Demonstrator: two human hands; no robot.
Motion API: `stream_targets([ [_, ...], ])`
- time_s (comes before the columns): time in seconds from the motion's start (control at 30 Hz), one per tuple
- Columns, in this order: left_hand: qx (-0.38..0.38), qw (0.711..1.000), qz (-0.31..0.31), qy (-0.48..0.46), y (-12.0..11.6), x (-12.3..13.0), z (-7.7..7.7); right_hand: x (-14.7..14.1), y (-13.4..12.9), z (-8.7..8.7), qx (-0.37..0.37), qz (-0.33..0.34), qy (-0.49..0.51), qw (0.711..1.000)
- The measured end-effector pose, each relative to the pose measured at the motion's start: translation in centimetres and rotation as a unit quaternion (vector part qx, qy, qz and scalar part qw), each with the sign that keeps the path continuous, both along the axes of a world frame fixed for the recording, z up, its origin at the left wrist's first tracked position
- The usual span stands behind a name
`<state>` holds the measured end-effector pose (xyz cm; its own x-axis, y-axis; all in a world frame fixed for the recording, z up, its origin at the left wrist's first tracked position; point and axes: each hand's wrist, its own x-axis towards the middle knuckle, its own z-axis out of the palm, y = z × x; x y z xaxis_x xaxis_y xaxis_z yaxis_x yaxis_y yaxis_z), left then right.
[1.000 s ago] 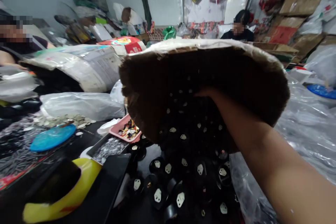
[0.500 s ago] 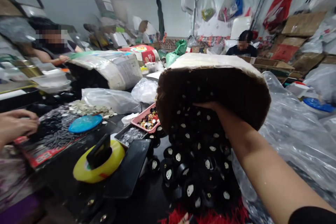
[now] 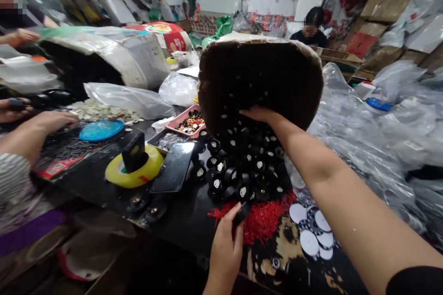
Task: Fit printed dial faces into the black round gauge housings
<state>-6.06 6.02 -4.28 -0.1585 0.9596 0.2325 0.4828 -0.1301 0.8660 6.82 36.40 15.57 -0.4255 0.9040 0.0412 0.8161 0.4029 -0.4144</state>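
- Left hand [image 3: 226, 239]: thumb and fingers pinching one black round part [image 3: 241, 213] above the near edge of the red strips [image 3: 265, 222].
- Right hand [image 3: 258, 113]: inside the tipped cardboard box [image 3: 261, 60], at the heap of black parts [image 3: 242, 191]; fingers in shadow, cannot tell if they grip anything.
- Heap runs from under the right hand, out of the box mouth, to just beyond the left fingertips.
- Risk: a slide of parts over the red strips and left hand. Cause: right hand drawing too many at once.
- Risk: held part slipping into the strips. Cause: fingertip-only pinch, probably smooth casing.
- Risk: white discs [image 3: 308, 243], right of the left hand, swept about. Cause: right forearm dropping low over them.
- Risk: phone [image 3: 175, 166], left of the heap and beyond the left hand, knocked by rolling parts.
- Count: held part, 1; strays [image 3: 154, 212] left of the left hand, 2; white discs, about 5, overlapping; phone, 1; yellow tape roll [image 3: 152, 166] further left, 1; pink tray [image 3: 178, 117] left of the right hand, 1.
- Heap and strips: too many and overlapped to count.
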Motion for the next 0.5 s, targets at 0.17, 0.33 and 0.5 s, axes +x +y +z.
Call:
stream_targets([
  [0.17, 0.009, 1.0, -0.004, 0.012, -0.6, 0.0, 0.2, 5.3, -7.4, 0.4, 0.008, -0.016, 0.026, 1.0],
  [0.33, -0.015, 1.0, 0.023, 0.002, -0.8, 0.1, 0.9, 14.3, -23.7, -4.4, -0.06, -0.097, 0.018, 0.993],
  [0.5, -0.05, 0.99, 0.076, -0.106, -1.7, 0.6, 2.1, 15.5, -36.0, -11.0, -0.134, -0.141, 0.009, 0.981],
])
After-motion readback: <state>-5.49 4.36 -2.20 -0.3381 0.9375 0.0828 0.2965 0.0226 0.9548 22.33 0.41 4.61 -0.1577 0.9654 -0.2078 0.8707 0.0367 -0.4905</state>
